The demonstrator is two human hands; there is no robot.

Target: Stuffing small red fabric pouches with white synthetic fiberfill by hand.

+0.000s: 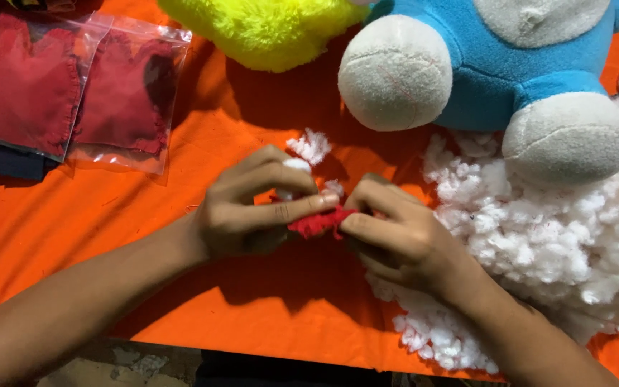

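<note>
A toy-making workshop: plush toys (496, 64), loose stuffing (567, 244), bagged red fabric pieces (73, 86).

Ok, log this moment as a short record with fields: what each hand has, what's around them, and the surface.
Left hand: pinches the small red fabric piece, with a tuft of white stuffing at the fingers
Right hand: pinches the same red piece from the other side
Stuffing pile: white, loose, beside the right hand
Blue plush toy: past the hands, white feet toward the camera
Yellow plush: top edge
Clear bags: two, red fabric inside, upper left
Surface: orange cloth
</note>
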